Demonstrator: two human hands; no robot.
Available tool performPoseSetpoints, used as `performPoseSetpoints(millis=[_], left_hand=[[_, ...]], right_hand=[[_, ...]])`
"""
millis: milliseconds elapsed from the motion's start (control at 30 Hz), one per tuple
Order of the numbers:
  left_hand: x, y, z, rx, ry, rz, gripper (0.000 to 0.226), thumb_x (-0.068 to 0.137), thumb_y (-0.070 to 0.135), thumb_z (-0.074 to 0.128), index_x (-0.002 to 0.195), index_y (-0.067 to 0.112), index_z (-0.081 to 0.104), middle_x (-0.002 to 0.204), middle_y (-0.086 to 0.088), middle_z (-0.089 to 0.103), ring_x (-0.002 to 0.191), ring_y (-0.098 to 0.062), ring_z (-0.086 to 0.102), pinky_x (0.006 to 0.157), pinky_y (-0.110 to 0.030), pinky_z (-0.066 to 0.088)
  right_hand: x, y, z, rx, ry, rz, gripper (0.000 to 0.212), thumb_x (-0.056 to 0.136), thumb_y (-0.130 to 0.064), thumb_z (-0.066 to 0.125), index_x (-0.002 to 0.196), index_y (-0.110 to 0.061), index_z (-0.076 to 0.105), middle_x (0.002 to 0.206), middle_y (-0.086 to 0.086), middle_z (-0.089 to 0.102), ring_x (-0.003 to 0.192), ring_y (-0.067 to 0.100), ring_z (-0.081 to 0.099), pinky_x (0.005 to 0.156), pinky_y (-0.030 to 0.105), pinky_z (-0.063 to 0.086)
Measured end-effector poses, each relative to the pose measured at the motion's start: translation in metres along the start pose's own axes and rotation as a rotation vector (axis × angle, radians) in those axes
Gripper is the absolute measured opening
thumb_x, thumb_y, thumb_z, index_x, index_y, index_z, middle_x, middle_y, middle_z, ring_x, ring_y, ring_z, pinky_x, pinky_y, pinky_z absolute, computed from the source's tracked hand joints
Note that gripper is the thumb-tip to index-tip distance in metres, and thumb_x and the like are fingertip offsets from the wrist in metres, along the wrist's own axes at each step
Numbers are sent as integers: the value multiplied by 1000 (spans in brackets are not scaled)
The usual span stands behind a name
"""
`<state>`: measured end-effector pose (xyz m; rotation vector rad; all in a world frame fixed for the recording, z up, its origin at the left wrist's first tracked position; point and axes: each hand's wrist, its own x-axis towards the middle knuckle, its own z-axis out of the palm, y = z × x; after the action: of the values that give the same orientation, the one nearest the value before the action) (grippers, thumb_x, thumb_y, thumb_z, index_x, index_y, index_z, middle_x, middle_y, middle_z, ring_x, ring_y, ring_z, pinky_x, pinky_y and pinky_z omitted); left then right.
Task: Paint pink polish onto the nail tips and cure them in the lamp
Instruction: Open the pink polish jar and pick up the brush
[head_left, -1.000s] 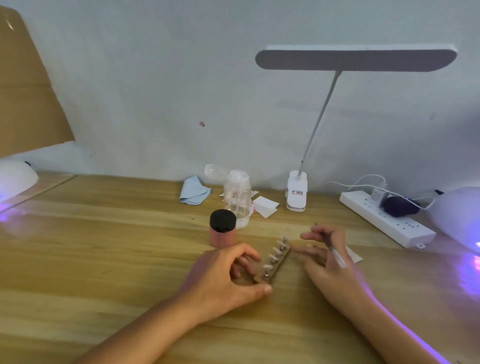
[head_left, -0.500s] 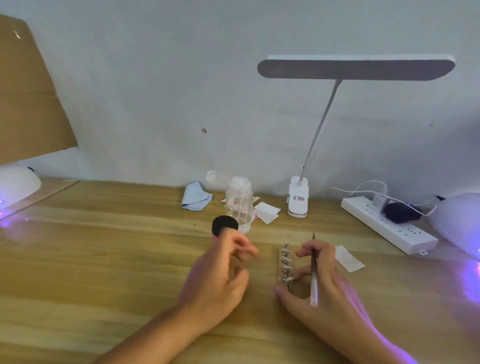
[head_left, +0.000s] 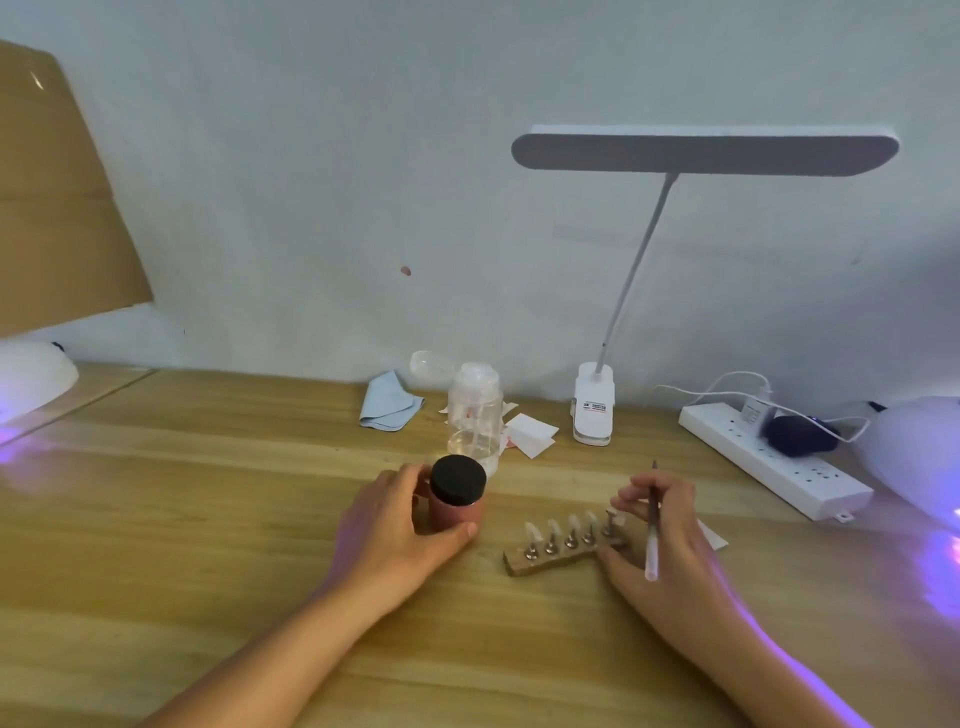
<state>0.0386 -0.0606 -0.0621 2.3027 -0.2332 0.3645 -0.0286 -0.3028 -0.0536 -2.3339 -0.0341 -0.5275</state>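
A pink polish jar (head_left: 456, 506) with a black lid stands on the wooden table, and my left hand (head_left: 397, 530) grips it from the left with thumb and fingers around its body. To its right lies a wooden holder (head_left: 563, 551) carrying several clear nail tips on metal stands. My right hand (head_left: 660, 540) holds a thin brush (head_left: 651, 525) upright between its fingers while its thumb and fingertips touch the holder's right end. A white curing lamp (head_left: 919, 452) glows purple at the far right; another curing lamp (head_left: 31, 374) sits at the far left.
A clear pump bottle (head_left: 475, 415), a blue cloth (head_left: 387, 402), white paper wipes (head_left: 530, 434) and a clip-on desk lamp (head_left: 592, 410) stand along the wall. A white power strip (head_left: 769, 462) with plugs runs toward the right lamp. A cardboard sheet (head_left: 57, 208) leans at left.
My left hand let go of the holder and moved up to grip the polish jar. My right hand took the holder's end and turned it to lie crosswise.
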Motion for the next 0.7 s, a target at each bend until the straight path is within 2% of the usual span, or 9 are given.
performPoseSetpoints(millis=[133, 200, 300, 400, 467, 533, 567, 633, 700], left_hand=[[-2, 3, -1, -52, 15, 54, 55, 64, 51, 83, 103, 42, 46, 104, 25, 54, 100, 0, 51, 82, -23, 44], [-6, 5, -2, -116, 58, 45, 55, 67, 46, 82, 103, 38, 42, 101, 26, 55, 96, 9, 51, 73, -10, 39], [-11, 8, -1, -176, 113, 40, 57, 68, 43, 82, 99, 37, 34, 93, 25, 55, 90, 23, 48, 66, -2, 38], [-14, 16, -2, -196, 165, 110, 59, 65, 50, 81, 98, 39, 33, 92, 26, 55, 94, 18, 49, 66, -1, 38], [-17, 21, -3, -150, 208, 241, 58, 63, 55, 79, 96, 42, 34, 95, 24, 55, 94, 9, 52, 71, -3, 39], [-23, 24, 0, -5, 272, 413, 60, 61, 56, 78, 102, 38, 39, 96, 19, 56, 88, 1, 49, 73, -8, 40], [-25, 25, 2, 70, 306, 495, 62, 61, 56, 78, 106, 31, 43, 96, 15, 56, 86, 1, 46, 74, -10, 38], [-30, 27, 5, 138, 323, 639, 59, 65, 53, 78, 105, 23, 46, 96, 9, 57, 86, -5, 45, 77, -17, 38], [-33, 33, 5, 133, 309, 720, 49, 72, 49, 70, 104, 21, 45, 96, 7, 58, 86, -10, 47, 79, -28, 38]], right_hand=[[3, -2, 2, -66, 33, -26, 60, 78, -14, 77, 115, -25, 30, 106, -14, 49, 95, -6, 55, 77, 15, 45], [1, -2, 4, -76, 35, -11, 60, 77, -14, 77, 117, -22, 32, 102, -13, 50, 92, -3, 57, 79, 21, 49], [1, 0, 4, -88, 53, 32, 60, 77, -13, 76, 121, -17, 35, 100, -12, 50, 88, 3, 59, 80, 28, 51], [1, -4, -2, -99, 73, 38, 56, 77, -9, 73, 120, -18, 37, 100, -11, 51, 92, 9, 59, 85, 31, 48], [-3, -8, -7, -38, 203, -25, 46, 79, -8, 70, 114, -21, 43, 101, -9, 56, 97, 18, 60, 89, 42, 48], [-12, -18, -7, 78, 328, -140, 31, 84, -24, 65, 108, -28, 46, 99, -12, 61, 96, 19, 61, 84, 49, 49], [-16, -27, -5, 115, 339, -193, 29, 84, -39, 64, 107, -32, 46, 98, -15, 62, 95, 15, 62, 80, 46, 50], [-22, -43, 5, 114, 282, -282, 42, 79, -66, 59, 107, -36, 46, 96, -20, 60, 93, 4, 60, 76, 35, 49], [-24, -57, 15, 27, 222, -361, 49, 78, -74, 56, 106, -35, 45, 91, -22, 59, 88, -1, 57, 74, 28, 47]])
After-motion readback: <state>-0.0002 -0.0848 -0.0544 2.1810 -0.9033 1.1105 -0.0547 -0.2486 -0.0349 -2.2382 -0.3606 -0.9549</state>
